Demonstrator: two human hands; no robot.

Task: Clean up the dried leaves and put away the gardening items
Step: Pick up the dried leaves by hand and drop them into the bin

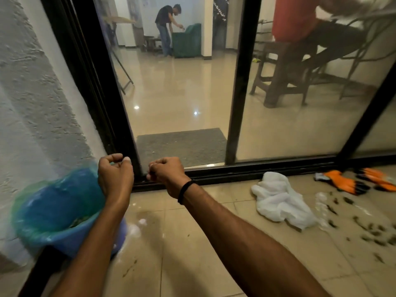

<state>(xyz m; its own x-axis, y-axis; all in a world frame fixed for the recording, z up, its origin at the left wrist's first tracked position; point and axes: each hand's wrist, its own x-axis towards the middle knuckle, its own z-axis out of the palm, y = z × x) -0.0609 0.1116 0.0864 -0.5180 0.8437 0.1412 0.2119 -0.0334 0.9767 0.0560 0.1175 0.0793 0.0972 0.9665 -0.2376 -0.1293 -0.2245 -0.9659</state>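
A blue bin (64, 239) with a green plastic liner (53, 189) stands on the floor at the left, against the white wall, with some leaves inside. My left hand (115, 174) hangs over the bin's far rim and its curled fingers pinch the liner's edge. My right hand (166, 174) is a loose fist just right of it, above the door track, and nothing shows in it. Dried leaves (364, 228) lie scattered on the tiles at the right. A pair of orange and black gardening gloves (351, 183) lies by the door track.
A crumpled white cloth (278, 200) lies between my right arm and the leaves. A black-framed glass sliding door (237, 82) closes the front. Behind it are a grey mat (182, 144), a brown stool (282, 78) with a seated person, and another person (166, 28) farther inside.
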